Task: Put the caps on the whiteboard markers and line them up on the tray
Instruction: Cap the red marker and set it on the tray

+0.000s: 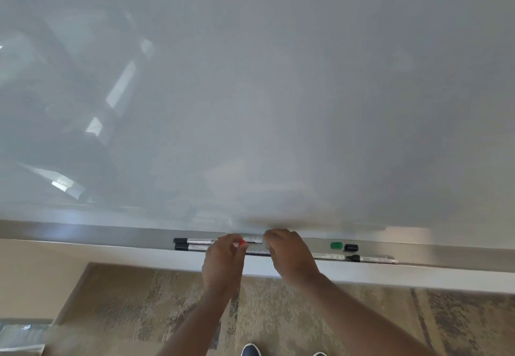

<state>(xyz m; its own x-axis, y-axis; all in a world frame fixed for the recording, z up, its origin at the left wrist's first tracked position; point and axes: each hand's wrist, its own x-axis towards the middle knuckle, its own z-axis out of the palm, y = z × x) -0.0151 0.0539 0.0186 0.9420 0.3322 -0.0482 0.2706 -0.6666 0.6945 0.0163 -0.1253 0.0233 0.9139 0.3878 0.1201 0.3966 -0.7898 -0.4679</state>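
Note:
A metal tray (111, 237) runs along the foot of the whiteboard. Two black-capped markers (195, 241) lie side by side at its left. My left hand (224, 258) pinches a red cap (242, 242). My right hand (289, 252) holds the body of a marker (252, 239) beside it, mostly hidden by fingers. Whether the cap is seated on the marker I cannot tell. To the right lie a loose green cap (335, 245), a loose black cap (351, 247), another white marker (328, 256) and an uncapped black marker (372, 258).
The glossy whiteboard (278, 91) fills the upper view, with reflections at left. Below the tray is a white ledge (418, 277), then patterned carpet (139, 300) and the tips of my shoes (250, 350) at the bottom edge.

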